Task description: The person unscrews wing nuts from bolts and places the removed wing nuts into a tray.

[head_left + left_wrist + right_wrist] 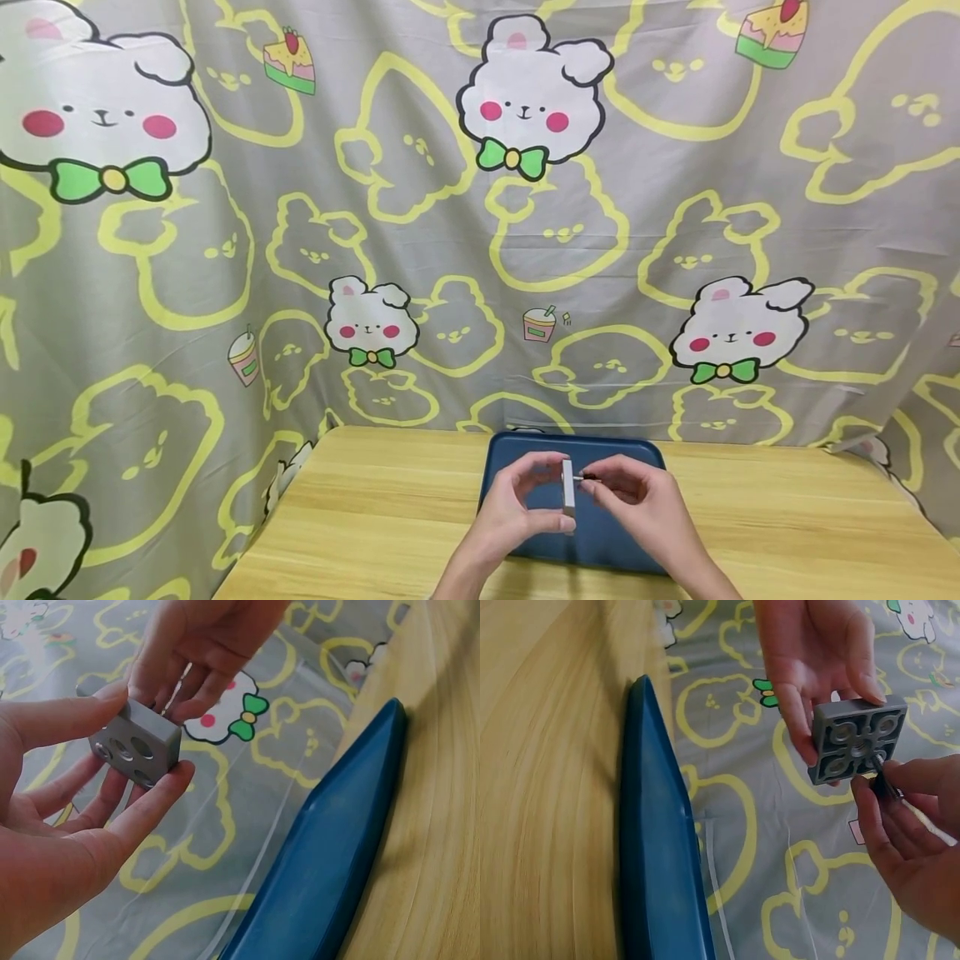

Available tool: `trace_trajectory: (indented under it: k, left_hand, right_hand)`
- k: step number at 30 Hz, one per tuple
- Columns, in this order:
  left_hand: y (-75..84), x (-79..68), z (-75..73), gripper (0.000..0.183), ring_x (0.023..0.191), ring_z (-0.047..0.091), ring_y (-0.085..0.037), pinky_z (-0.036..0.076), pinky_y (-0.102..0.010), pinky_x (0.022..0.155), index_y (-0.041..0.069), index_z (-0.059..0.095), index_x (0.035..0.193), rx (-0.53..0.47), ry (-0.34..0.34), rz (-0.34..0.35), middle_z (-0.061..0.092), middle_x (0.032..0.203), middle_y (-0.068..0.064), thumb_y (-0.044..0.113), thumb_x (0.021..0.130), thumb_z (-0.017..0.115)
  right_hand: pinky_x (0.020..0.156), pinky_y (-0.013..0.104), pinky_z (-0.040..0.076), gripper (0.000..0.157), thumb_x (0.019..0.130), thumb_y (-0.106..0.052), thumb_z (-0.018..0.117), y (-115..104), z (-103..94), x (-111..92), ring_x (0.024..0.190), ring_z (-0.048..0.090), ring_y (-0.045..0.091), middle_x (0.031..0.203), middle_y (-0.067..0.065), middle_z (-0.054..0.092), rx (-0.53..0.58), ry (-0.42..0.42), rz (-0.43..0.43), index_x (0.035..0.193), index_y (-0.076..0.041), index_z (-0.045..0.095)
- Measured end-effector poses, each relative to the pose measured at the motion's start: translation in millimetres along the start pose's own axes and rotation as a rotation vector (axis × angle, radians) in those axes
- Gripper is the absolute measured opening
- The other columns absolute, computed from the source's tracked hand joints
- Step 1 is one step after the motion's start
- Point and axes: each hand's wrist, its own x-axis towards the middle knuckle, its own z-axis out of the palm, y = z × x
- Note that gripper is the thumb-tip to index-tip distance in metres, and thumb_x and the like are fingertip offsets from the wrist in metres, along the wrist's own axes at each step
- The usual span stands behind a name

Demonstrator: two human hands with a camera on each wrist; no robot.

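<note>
Over the blue tray, my left hand holds a grey square plate on edge between thumb and fingertips. Round holes show on one face in the left wrist view. The other face of the plate, seen in the right wrist view, is ribbed with round sockets. My right hand pinches a small screw with a silver threaded shank and a dark head. Its tip meets the ribbed face at a lower corner socket. Fingers partly hide the head.
The blue tray lies on a light wooden table, below both hands. A grey curtain with cartoon bears hangs behind the table and along its left side.
</note>
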Motion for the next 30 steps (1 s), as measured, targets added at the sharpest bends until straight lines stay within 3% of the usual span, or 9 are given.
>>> trace_trajectory:
  k: [3, 8, 12, 15, 19, 25, 28, 30]
  left_hand:
    - [-0.9, 0.7, -1.2, 0.057, 0.125, 0.059, -0.029, 0.052, -0.029, 0.100, 0.008, 0.063, 0.136, -0.012, -0.006, -0.005, 0.059, 0.138, -0.020, -0.003, 0.083, 0.082]
    - [-2.1, 0.9, -3.3, 0.057, 0.125, 0.058, -0.028, 0.054, -0.031, 0.100, 0.007, 0.062, 0.136, -0.047, -0.020, -0.011, 0.058, 0.139, -0.021, -0.003, 0.083, 0.081]
    - [-1.7, 0.4, -4.7, 0.058, 0.125, 0.058, -0.028, 0.054, -0.032, 0.100, 0.003, 0.061, 0.137, -0.081, -0.027, -0.012, 0.058, 0.139, -0.019, -0.004, 0.083, 0.081]
    - [-1.3, 0.4, -5.5, 0.059, 0.124, 0.058, -0.028, 0.055, -0.032, 0.098, 0.002, 0.060, 0.137, -0.098, -0.030, -0.018, 0.058, 0.139, -0.016, -0.005, 0.082, 0.081]
    - [-1.0, 0.5, -5.6, 0.059, 0.124, 0.058, -0.028, 0.056, -0.031, 0.095, 0.003, 0.060, 0.138, -0.107, -0.033, -0.025, 0.058, 0.139, -0.015, -0.005, 0.082, 0.081]
    - [-0.5, 0.1, -5.9, 0.060, 0.125, 0.057, -0.028, 0.057, -0.033, 0.095, 0.003, 0.060, 0.138, -0.104, -0.031, -0.019, 0.056, 0.140, -0.017, -0.006, 0.082, 0.081]
    - [-1.1, 0.1, -6.4, 0.061, 0.125, 0.057, -0.027, 0.056, -0.034, 0.098, 0.002, 0.061, 0.137, -0.091, -0.015, -0.009, 0.057, 0.140, -0.017, -0.007, 0.080, 0.081]
    - [-1.7, 0.2, -6.7, 0.061, 0.125, 0.057, -0.027, 0.057, -0.036, 0.097, 0.002, 0.061, 0.136, -0.092, -0.004, -0.009, 0.057, 0.139, -0.017, -0.009, 0.079, 0.081]
  right_hand:
    - [0.070, 0.027, 0.063, 0.020, 0.088, -0.001, 0.079, 3, 1.4, 0, 0.083, 0.075, 0.014, 0.096, 0.001, 0.077, -0.088, 0.027, -0.167, 0.103, -0.013, 0.077]
    - [0.070, 0.021, 0.061, 0.036, 0.079, 0.011, 0.082, 11, 1.0, 2, 0.086, 0.074, 0.017, 0.099, 0.003, 0.076, -0.185, 0.047, -0.473, 0.106, -0.012, 0.077]
    - [0.078, 0.015, 0.058, 0.013, 0.094, -0.013, 0.076, 19, 1.1, 5, 0.089, 0.073, 0.017, 0.103, 0.005, 0.075, -0.278, 0.080, -0.684, 0.107, -0.013, 0.077]
    - [0.084, 0.014, 0.056, 0.024, 0.102, -0.032, 0.064, 21, 2.5, 6, 0.089, 0.074, 0.019, 0.105, 0.007, 0.075, -0.344, 0.113, -0.781, 0.106, -0.012, 0.077]
    - [0.088, 0.013, 0.054, 0.030, 0.105, -0.033, 0.060, 20, 3.8, 5, 0.088, 0.075, 0.022, 0.106, 0.009, 0.075, -0.399, 0.138, -0.833, 0.106, -0.009, 0.078]
    - [0.091, 0.013, 0.053, 0.032, 0.103, -0.034, 0.062, 18, 4.9, 5, 0.089, 0.074, 0.022, 0.106, 0.009, 0.074, -0.387, 0.154, -0.819, 0.108, -0.006, 0.076]
    - [0.088, 0.015, 0.055, 0.023, 0.097, -0.019, 0.074, 16, 4.5, 5, 0.088, 0.073, 0.020, 0.105, 0.009, 0.074, -0.330, 0.177, -0.771, 0.112, -0.003, 0.075]
    - [0.085, 0.015, 0.056, 0.023, 0.091, -0.004, 0.076, 12, 3.8, 4, 0.088, 0.074, 0.018, 0.103, 0.009, 0.075, -0.285, 0.194, -0.675, 0.114, -0.004, 0.074]
